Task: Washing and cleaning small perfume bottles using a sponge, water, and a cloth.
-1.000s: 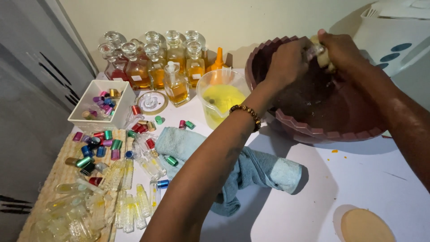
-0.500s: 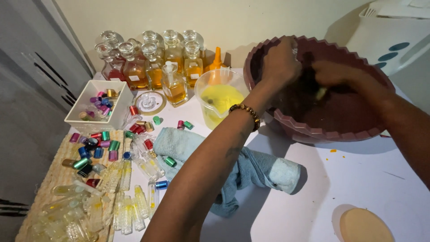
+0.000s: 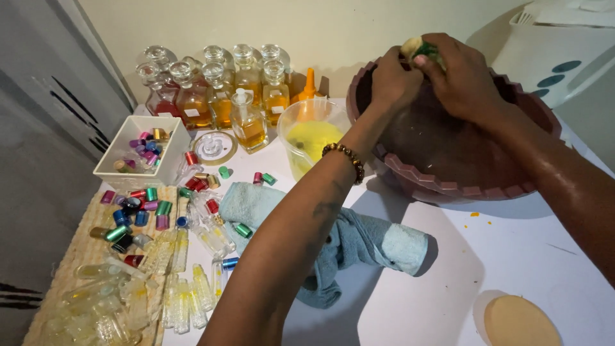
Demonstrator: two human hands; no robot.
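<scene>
On the left, small clear glass vials [image 3: 186, 295] lie emptied on a woven straw mat [image 3: 61, 269] among loose coloured metal caps [image 3: 138, 211], and a crumpled pale blue towel [image 3: 359, 240] sits mid-surface, so most of the washing looks undone. Over the dark maroon plastic basin [image 3: 461, 186], the left hand [image 3: 394, 80] is curled shut around something I cannot make out, while the right hand [image 3: 464, 77] is clamped on a yellow-green scrubbing sponge [image 3: 416, 48], wet and squashed, above the far rim.
</scene>
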